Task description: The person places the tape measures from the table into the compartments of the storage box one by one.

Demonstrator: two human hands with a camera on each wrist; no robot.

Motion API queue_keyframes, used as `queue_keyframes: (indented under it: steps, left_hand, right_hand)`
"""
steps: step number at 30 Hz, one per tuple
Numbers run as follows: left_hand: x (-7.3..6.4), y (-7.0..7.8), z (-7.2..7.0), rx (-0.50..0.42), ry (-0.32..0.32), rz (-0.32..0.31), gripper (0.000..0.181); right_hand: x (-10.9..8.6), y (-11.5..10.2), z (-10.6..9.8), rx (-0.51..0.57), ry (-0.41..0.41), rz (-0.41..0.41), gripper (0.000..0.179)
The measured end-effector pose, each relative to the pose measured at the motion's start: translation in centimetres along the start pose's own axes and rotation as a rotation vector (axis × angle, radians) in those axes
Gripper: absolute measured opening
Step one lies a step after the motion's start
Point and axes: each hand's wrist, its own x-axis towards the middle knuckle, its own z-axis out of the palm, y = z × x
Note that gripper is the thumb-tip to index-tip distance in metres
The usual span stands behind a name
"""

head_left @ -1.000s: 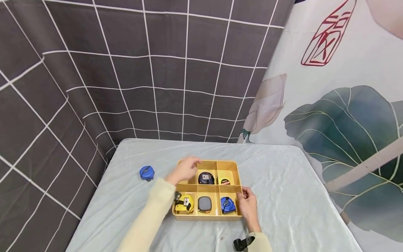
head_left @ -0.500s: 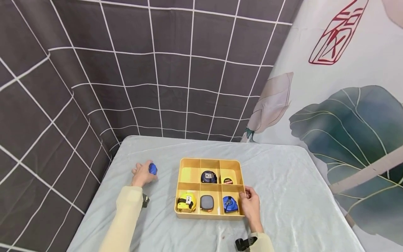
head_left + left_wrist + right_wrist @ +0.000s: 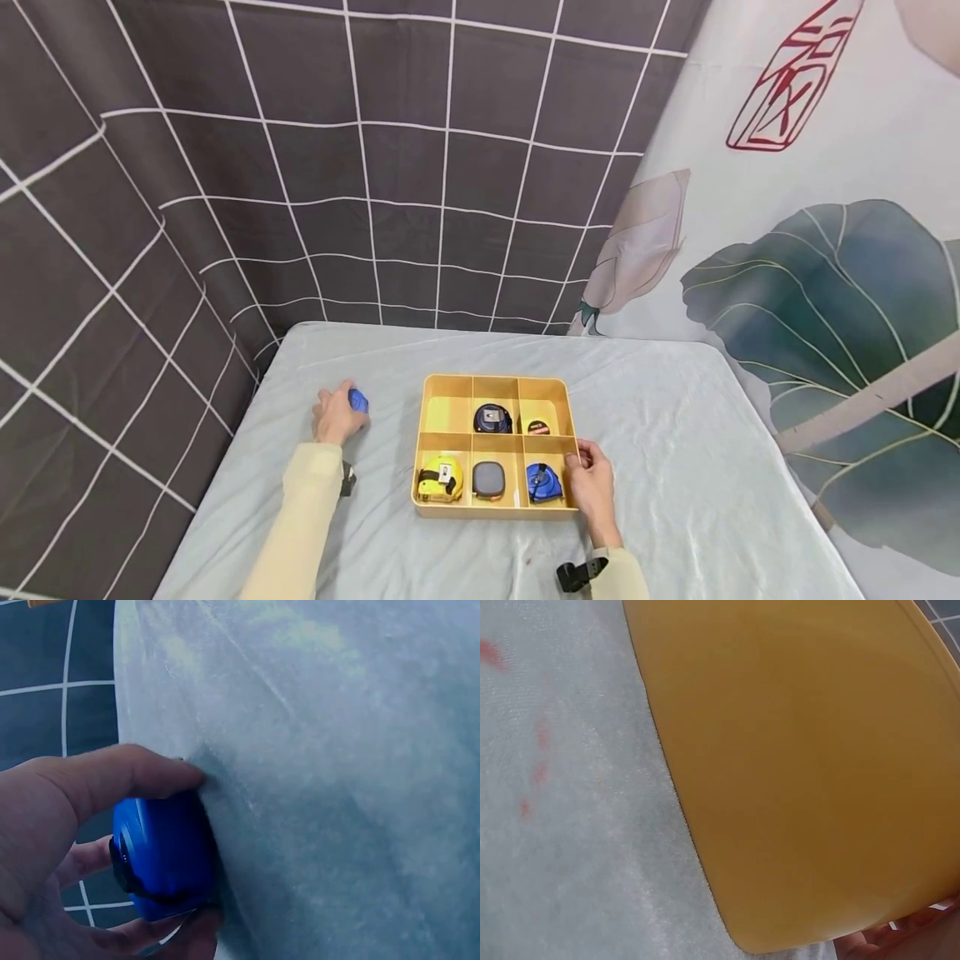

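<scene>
At the left of the table, my left hand [image 3: 335, 417] grips a blue tape measure [image 3: 358, 401]. The left wrist view shows the thumb along one side of this tape measure [image 3: 169, 851] and fingers round the other, close over the cloth. My right hand [image 3: 594, 490] holds the right wall of a yellow divided box [image 3: 495, 513]; in the right wrist view its curled fingers [image 3: 885, 941] show at the box's edge. The front row holds a yellow tape measure [image 3: 441, 481], a grey rounded-square case [image 3: 488, 480] and another blue tape measure [image 3: 543, 483].
In the box's back row sit a dark blue tape measure [image 3: 492, 418] and a yellow item with a dark round label [image 3: 537, 427], partly hidden by the divider. A pale cloth covers the table [image 3: 697, 450]. Dark gridded curtain [image 3: 397, 167] hangs behind and to the left.
My left hand has gone from the box's back-left compartment leftward to the blue tape measure and taken hold of it. The right hand stays at the box's right wall.
</scene>
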Motion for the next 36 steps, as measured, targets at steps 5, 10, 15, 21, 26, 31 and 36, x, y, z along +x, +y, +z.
queue_keyframes:
  steps: [5, 10, 15, 21, 26, 31, 36]
  left_hand:
    - [-0.5, 0.7, -0.8, 0.058, 0.017, 0.022, 0.066]
    - [-1.7, 3.4, -2.5, 0.119, 0.033, 0.059, 0.065]
    - [-3.4, 7.5, -3.7, 0.11, 0.03, 0.13, 0.06]
    - [-4.3, 11.5, -2.4, 0.113, 0.044, 0.285, 0.056]
    - [-4.0, 13.2, -0.2, 0.217, 0.041, 0.408, 0.053]
    - [-4.1, 14.2, 1.4, 0.275, -0.039, 0.506, 0.058]
    - [-3.8, 14.6, 2.5, 0.368, -0.101, 0.569, 0.046]
  right_hand:
    - [0.2, 0.0, 0.1, -0.017, 0.018, -0.006, 0.024]
    - [0.2, 0.2, 0.1, -0.018, 0.021, -0.01, 0.025]
    - [0.2, 0.2, 0.1, -0.014, 0.014, -0.01, 0.025]
    - [0.0, 0.3, 0.1, -0.02, 0.021, -0.002, 0.025]
    - [-0.1, 0.1, 0.2, -0.013, 0.007, 0.007, 0.025]
    - [-0.2, 0.0, 0.0, -0.009, 0.0, 0.001, 0.025]
    - [-0.1, 0.0, 0.0, -0.008, 0.003, -0.007, 0.025]
